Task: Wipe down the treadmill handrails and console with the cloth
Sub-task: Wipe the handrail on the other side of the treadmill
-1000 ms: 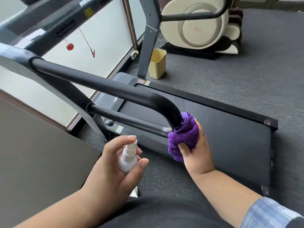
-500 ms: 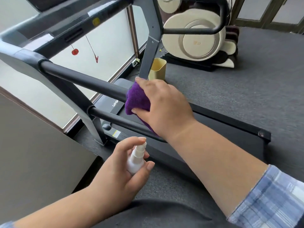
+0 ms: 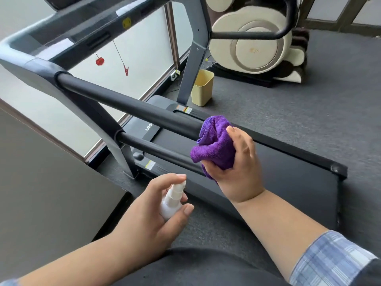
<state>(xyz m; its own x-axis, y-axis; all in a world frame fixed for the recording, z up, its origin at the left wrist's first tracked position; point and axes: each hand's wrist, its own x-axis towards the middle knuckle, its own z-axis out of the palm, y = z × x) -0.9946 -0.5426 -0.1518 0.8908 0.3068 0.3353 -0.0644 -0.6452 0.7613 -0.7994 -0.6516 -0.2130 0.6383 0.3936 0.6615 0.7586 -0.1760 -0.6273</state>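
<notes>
Nearest, the left hand (image 3: 148, 211) is holding a small white spray bottle (image 3: 172, 200), fingers wrapped around its body and forefinger resting on the pump head, nozzle aiming up toward the rails. Just beyond, the right hand (image 3: 237, 166) is gripping the bunched purple cloth (image 3: 214, 145) tight in the palm, pressing it against the near end of the upper handrail (image 3: 132, 104), where the bar bends down to meet the lower rail (image 3: 165, 153). To do this stroke well, I judge the cloth should be wrapping round the bar rather than riding on top, and the bend and underside need a pass too. The upper handrail is running long and straight, its axis slanting from the cloth up and away to the left, ending at the grey upright. Farther on, the console (image 3: 99, 27) is sitting across the top of the frame, apparently not yet reached. Beyond the belt, a yellow bin (image 3: 203, 87) is standing on the carpet.
</notes>
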